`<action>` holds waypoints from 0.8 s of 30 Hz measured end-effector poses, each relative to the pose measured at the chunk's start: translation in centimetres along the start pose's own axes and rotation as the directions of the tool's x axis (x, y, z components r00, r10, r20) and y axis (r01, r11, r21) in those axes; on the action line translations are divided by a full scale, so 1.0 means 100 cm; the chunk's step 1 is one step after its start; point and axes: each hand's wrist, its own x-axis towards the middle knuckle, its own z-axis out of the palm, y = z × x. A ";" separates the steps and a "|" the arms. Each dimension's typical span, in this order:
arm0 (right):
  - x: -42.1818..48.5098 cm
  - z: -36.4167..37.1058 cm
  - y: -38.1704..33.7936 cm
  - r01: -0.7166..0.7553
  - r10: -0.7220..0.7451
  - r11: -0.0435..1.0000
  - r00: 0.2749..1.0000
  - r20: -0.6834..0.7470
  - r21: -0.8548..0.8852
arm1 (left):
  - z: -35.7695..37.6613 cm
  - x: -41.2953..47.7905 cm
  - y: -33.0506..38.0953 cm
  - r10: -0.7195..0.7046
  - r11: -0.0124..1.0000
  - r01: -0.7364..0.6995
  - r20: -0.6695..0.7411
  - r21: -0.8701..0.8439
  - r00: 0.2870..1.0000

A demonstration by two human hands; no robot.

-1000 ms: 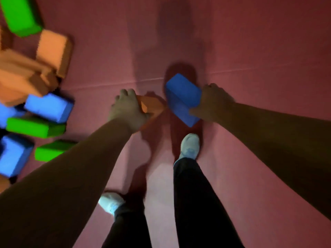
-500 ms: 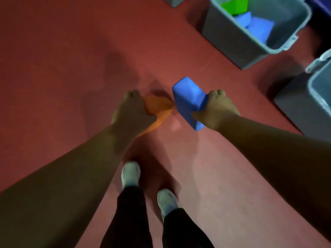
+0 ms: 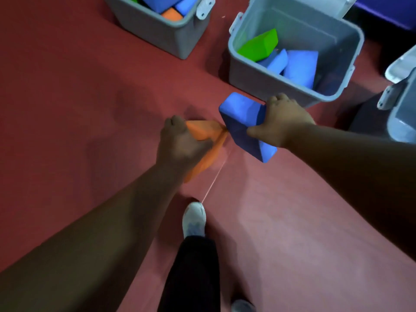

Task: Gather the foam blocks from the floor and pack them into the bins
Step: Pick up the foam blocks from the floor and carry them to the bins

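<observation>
My left hand (image 3: 180, 143) grips an orange foam block (image 3: 206, 131), held above the red floor at the centre of the view. Just to its right, my right hand (image 3: 283, 122) grips a blue foam block (image 3: 242, 115) by its right side. The two blocks nearly touch at their corners. Right behind the blue block stands a grey bin (image 3: 247, 68) holding a green block (image 3: 258, 46) and some blue blocks (image 3: 299, 66). A second grey bin (image 3: 171, 34) at the top left holds blue and orange blocks.
A third grey bin (image 3: 403, 104) shows at the right edge, its lid latch facing me. A dark purple object (image 3: 387, 12) lies at the top right. My legs and white shoes (image 3: 194, 219) stand on the red floor (image 3: 67, 109) below my hands.
The view has swung from the block pile on the left to the bins, which are now much closer. Both hands still carry their blocks. I have stepped forward.
</observation>
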 end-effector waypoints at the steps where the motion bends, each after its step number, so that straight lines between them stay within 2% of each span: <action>1: 0.018 -0.012 -0.005 -0.014 0.015 1.000 1.000 -0.027 0.024 | -0.007 0.018 0.007 -0.024 1.000 0.023 -0.018 -0.018 1.000; 3: 0.046 -0.035 -0.008 -0.052 0.058 0.995 0.995 -0.078 0.088 | -0.021 0.052 0.026 -0.088 0.996 0.089 0.010 -0.027 0.996; 4: 0.058 -0.044 -0.006 -0.070 0.083 0.989 0.992 -0.096 0.129 | -0.026 0.066 0.036 -0.098 0.994 0.097 -0.021 -0.040 0.995; 7: 0.083 -0.067 0.012 -0.137 0.182 0.950 0.973 -0.143 0.279 | -0.043 0.102 0.081 -0.063 0.997 0.055 -0.158 -0.059 0.985; 8: 0.088 -0.074 0.023 -0.154 0.223 0.928 0.959 -0.174 0.340 | -0.027 0.132 0.095 -0.040 0.997 0.027 -0.167 -0.077 0.985; 11: 0.099 -0.094 0.056 -0.186 0.362 0.854 0.884 -0.297 0.486 | 0.014 0.192 0.137 0.121 0.993 -0.121 0.036 0.008 0.992; 13: 0.109 -0.104 0.079 -0.197 0.429 0.837 0.815 -0.389 0.510 | 0.017 0.210 0.176 0.087 0.996 -0.087 0.028 0.003 0.996; 14: 0.116 -0.109 0.091 -0.196 0.445 0.833 0.793 -0.415 0.518 | 0.014 0.207 0.197 0.060 0.994 -0.064 -0.039 -0.093 0.997; 15: 0.124 -0.113 0.105 -0.206 0.463 0.823 0.784 -0.414 0.530 | 0.011 0.204 0.217 0.062 0.988 -0.072 -0.077 -0.139 0.995; 17: 0.138 -0.122 0.136 -0.253 0.507 0.794 0.776 -0.374 0.552 | 0.013 0.202 0.250 0.061 0.973 -0.065 -0.026 -0.223 0.998; 19: 0.147 -0.125 0.167 -0.321 0.548 0.775 0.770 -0.326 0.544 | 0.037 0.225 0.278 0.026 0.972 -0.016 0.040 -0.234 0.999; 24: 0.176 -0.121 0.233 -0.402 0.583 0.755 0.773 -0.250 0.518 | 0.099 0.285 0.313 0.038 0.961 -0.010 0.095 -0.276 0.995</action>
